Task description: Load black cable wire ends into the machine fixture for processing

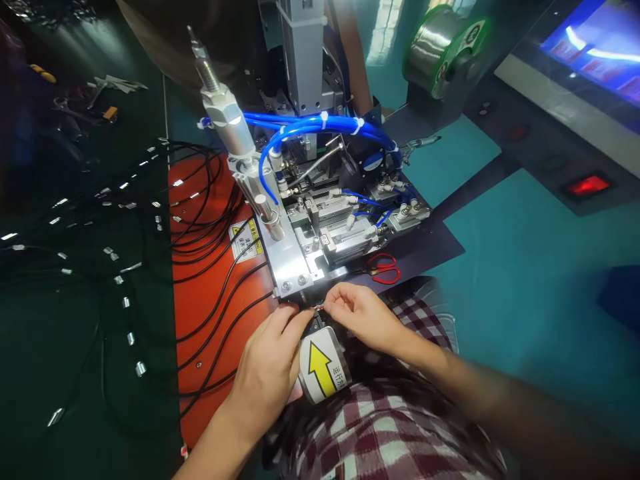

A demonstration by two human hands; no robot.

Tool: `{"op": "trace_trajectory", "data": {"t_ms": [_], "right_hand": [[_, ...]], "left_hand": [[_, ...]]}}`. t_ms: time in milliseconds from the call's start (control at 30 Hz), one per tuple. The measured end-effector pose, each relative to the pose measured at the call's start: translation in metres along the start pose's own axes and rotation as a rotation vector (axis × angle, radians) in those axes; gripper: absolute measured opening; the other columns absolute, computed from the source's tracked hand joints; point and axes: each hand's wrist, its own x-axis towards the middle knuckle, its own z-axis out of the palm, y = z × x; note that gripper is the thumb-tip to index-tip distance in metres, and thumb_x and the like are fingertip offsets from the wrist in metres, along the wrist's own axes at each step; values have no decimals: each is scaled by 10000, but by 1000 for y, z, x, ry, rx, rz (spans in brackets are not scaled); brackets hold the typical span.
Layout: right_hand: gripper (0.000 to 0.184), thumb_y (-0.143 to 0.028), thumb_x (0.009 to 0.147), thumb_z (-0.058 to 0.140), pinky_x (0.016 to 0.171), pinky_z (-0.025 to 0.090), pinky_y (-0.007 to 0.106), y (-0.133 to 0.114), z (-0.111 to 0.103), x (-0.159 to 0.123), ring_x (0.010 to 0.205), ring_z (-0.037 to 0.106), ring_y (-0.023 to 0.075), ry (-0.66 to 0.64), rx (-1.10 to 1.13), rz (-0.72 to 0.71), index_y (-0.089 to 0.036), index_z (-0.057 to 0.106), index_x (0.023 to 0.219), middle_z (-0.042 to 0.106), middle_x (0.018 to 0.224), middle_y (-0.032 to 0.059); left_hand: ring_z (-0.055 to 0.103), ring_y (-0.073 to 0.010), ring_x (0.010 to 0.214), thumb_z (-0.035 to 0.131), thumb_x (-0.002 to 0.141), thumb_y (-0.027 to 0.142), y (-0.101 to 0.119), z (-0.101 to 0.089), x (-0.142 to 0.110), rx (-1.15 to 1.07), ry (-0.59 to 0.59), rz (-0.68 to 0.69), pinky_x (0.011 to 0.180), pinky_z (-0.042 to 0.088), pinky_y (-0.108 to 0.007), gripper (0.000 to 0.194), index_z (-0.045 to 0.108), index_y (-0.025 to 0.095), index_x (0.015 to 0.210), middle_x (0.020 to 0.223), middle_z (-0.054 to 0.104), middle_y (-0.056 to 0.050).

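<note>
My left hand and my right hand meet at the near edge of a small metal machine with blue air hoses. Both hands pinch the thin end of a black cable between thumb and fingers, just below the machine's aluminium base plate. Beneath the hands is a round white part with a yellow arrow label. The cable's tip is too small to make out in detail.
Many black cables with metal ends lie across the orange plate and the dark green table to the left. Red-handled scissors rest right of the machine. A solder spool and a lit red switch stand at the back right.
</note>
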Motion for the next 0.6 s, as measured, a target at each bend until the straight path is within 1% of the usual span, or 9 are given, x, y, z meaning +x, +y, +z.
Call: {"op": "trace_trajectory", "data": {"t_ms": [100,167,267,333,400,500,600], "right_hand": [[176,-315,808,582,459,295,207,5,0,2,493,401,78,-55,204,93,-160,559,729,486,595,-52],[218,-368,814,585,439,282,207,6,0,1,460,382,71,-37,251,110,-162,552,748,462,581,-64],[249,-414,845,559,437,321,211,6,3,0,446,422,76,0,234,75,-170,551,802,476,595,-64],[234,-403,860,551,450,354,215,7,7,1,459,454,83,15,212,34,-176,545,805,490,607,-60],[216,-383,862,551,451,362,214,8,11,2,455,460,82,44,213,12,-180,532,789,485,603,-64],[204,-358,874,527,455,365,217,10,16,6,441,466,78,53,226,45,-180,513,773,494,611,-62],[209,-318,907,470,483,374,229,10,17,8,450,472,90,14,176,101,-186,485,747,487,571,-62]], "left_hand": [[621,-219,893,431,898,85,0,0,0,-28,6,-1,758,562,-333,264,602,104,1098,1001,617,-125],[622,-214,880,427,897,78,1,-1,1,-34,7,-2,749,561,-325,258,601,107,1085,983,615,-121],[621,-226,862,411,886,61,2,-3,2,17,-16,-18,709,564,-337,280,609,113,1077,974,604,-126],[616,-244,859,399,869,38,4,-4,2,83,-29,-27,681,565,-358,309,621,106,1072,985,593,-141],[609,-258,842,386,858,25,4,-5,2,154,-23,-19,641,560,-374,335,632,96,1074,994,582,-157],[592,-262,835,377,865,25,4,-5,1,198,7,16,634,553,-381,343,641,86,1075,952,574,-151],[574,-238,856,383,867,11,0,-4,0,134,35,59,678,544,-343,332,633,83,1072,919,565,-127]]}}
